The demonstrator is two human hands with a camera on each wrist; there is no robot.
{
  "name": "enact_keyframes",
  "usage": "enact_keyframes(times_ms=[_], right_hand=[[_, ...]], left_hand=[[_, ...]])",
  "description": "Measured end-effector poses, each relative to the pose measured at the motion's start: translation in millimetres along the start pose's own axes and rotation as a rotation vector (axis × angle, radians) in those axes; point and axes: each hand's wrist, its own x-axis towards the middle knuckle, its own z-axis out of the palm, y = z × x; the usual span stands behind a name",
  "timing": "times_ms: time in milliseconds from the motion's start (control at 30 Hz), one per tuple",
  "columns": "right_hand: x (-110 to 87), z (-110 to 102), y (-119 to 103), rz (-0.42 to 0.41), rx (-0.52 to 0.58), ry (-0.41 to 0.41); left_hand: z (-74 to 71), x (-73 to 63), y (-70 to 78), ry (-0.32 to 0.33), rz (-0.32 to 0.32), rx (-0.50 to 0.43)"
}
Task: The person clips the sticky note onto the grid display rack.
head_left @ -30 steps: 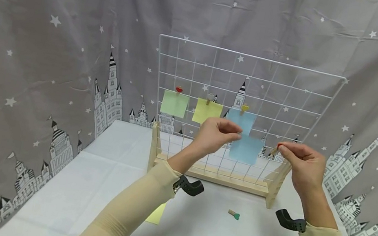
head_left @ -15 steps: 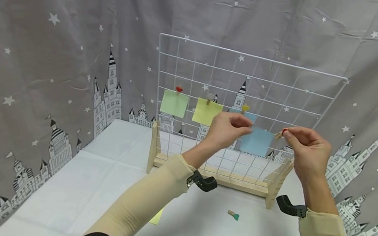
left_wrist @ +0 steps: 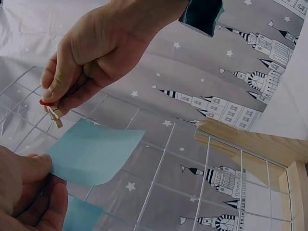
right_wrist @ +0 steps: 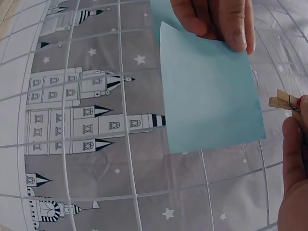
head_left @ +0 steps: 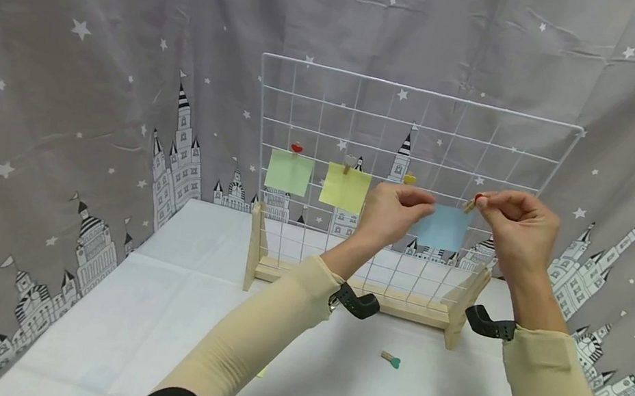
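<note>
My left hand (head_left: 387,215) pinches a blue sticky note (head_left: 444,228) by its left edge, in front of a white wire grid panel (head_left: 421,91). In the right wrist view the note (right_wrist: 209,96) hangs nearly flat. My right hand (head_left: 523,232) pinches a small wooden clothespin (head_left: 469,204) with a red top, just right of the note's upper corner. The left wrist view shows this clothespin (left_wrist: 56,117) apart from the note (left_wrist: 96,151). Another blue note (left_wrist: 83,214) hangs behind the left hand, mostly hidden in the head view, below a yellow heart clothespin (head_left: 410,179).
A green note (head_left: 289,173) and a yellow note (head_left: 345,188) hang on the grid from heart clothespins. The grid stands on a wooden base (head_left: 412,310). A green heart clothespin (head_left: 390,359) lies on the white table (head_left: 166,285). My left sleeve mostly hides a yellow paper (head_left: 261,373).
My left hand has moved up and to the right with the blue note. The right hand has risen with the clothespin, and the hands now cover the hanging blue note.
</note>
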Motion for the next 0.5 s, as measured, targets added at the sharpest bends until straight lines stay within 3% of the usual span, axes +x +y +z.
enact_keyframes(times_ms=[267,500], right_hand=[[5.0,1.5,-2.2,-0.022,-0.156,-0.007],[10.8,5.2,-1.9,-0.042,-0.189,-0.019]], left_hand=[[8.5,2.8,1.4,0.032,0.061,0.027],[10.8,4.5,2.7,0.034,0.053,0.044]])
